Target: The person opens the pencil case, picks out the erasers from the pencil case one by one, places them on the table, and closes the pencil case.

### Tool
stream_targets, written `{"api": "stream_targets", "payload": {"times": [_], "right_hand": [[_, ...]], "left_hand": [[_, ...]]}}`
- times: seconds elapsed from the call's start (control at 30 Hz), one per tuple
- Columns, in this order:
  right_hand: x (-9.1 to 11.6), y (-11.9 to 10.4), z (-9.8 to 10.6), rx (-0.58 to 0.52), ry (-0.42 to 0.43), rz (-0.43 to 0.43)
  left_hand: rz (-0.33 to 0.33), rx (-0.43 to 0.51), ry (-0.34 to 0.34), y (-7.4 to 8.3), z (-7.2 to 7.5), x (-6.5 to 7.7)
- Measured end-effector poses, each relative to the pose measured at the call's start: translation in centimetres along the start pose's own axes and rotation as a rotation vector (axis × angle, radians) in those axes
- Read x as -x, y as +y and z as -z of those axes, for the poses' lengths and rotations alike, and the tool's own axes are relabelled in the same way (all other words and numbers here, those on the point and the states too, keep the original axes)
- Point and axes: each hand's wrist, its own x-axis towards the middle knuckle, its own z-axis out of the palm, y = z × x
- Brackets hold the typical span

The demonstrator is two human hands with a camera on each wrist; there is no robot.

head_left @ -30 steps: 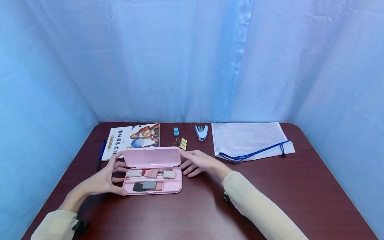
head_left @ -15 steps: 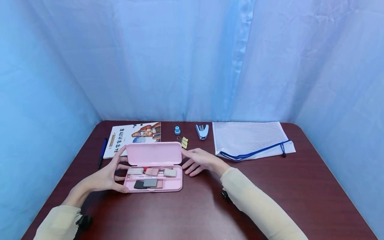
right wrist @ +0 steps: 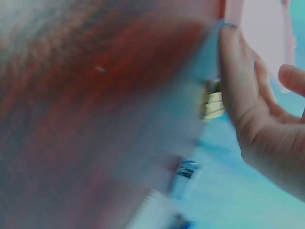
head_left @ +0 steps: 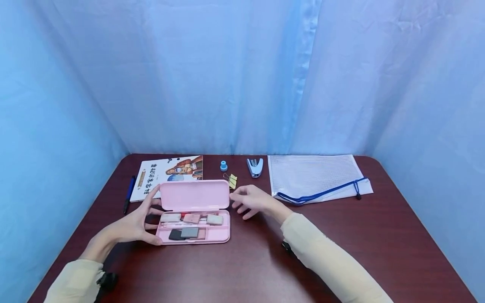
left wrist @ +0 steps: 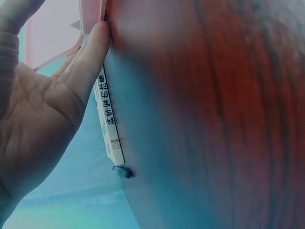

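Note:
A pink pencil case [head_left: 223, 240] lies on the table with its lid [head_left: 195, 195] raised. Inside are several erasers, among them a grey one [head_left: 189, 232] and a pink one [head_left: 191, 218], with thin pencil-like sticks behind them. My left hand [head_left: 130, 225] spans the case's left end, thumb at the front corner and index finger up at the lid's edge. In the left wrist view, fingertips meet the case's side. My right hand [head_left: 255, 199] is beside the case's right end, fingers loosely bent; in the right wrist view a fingertip lies right at the pink edge.
Behind the case lies a picture-covered book [head_left: 166, 174], with a blue pen [head_left: 129, 194] on its left. Farther back are a small blue bottle-shaped item [head_left: 224, 166], a yellow binder clip [head_left: 233, 181], a light-blue stapler [head_left: 255, 167] and a mesh zip pouch [head_left: 314, 174]. Blue curtains enclose the table.
The lid leans farther back than a second ago. My right thumb has drawn away from the lid's right corner, and that hand's fingers are more bent. My left hand stays at the case.

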Motion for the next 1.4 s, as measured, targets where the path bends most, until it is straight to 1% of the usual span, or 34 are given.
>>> {"api": "stream_targets", "payload": {"times": [0.07, 0.17, 0.27, 0.3, 0.37, 0.43, 0.5, 0.6, 0.7, 0.93, 1.07, 1.23, 1.4], "right_hand": [[0.7, -0.7, -0.1, 0.103, 0.043, 0.098], [1.6, -1.6, -0.4, 0.278, 0.059, 0.28], [2.0, -2.0, -1.0, 0.417, 0.021, 0.433], [2.0, -2.0, -1.3, 0.462, 0.01, 0.469], [1.9, -1.9, -1.9, 0.523, -0.024, 0.506], [1.7, -1.7, -2.7, 0.565, -0.057, 0.502], [1.4, -1.5, -3.4, 0.6, -0.072, 0.477], [1.2, -1.3, -4.1, 0.644, -0.063, 0.431], [1.0, -1.2, -4.5, 0.671, -0.042, 0.408], [0.7, -1.2, -5.1, 0.741, -0.011, 0.452], [0.6, -1.2, -5.4, 0.762, -0.009, 0.461], [0.4, -1.2, -5.5, 0.781, 0.003, 0.458], [0.4, -1.2, -5.5, 0.776, 0.009, 0.424]], "left_hand": [[0.006, -0.01, -0.004, 0.1, 0.1, 0.0], [0.018, -0.016, -0.007, 0.4, 0.2, 0.0], [0.018, -0.019, -0.007, 0.4, 0.2, 0.0], [0.017, -0.02, -0.008, 0.4, 0.2, 0.0], [0.013, -0.018, -0.009, 0.3, 0.1, 0.0], [0.009, -0.011, -0.009, 0.3, 0.0, -0.1], [0.007, -0.009, -0.008, 0.3, 0.0, -0.1], [0.012, -0.008, -0.011, 0.4, -0.1, -0.2], [0.02, -0.01, -0.014, 0.4, -0.2, -0.2], [0.029, -0.01, -0.016, 0.5, -0.1, 0.0], [0.034, -0.01, -0.014, 0.5, 0.0, 0.1], [0.038, -0.016, -0.012, 0.6, 0.0, 0.0], [0.05, -0.013, -0.02, 0.5, -0.1, -0.2]]}}
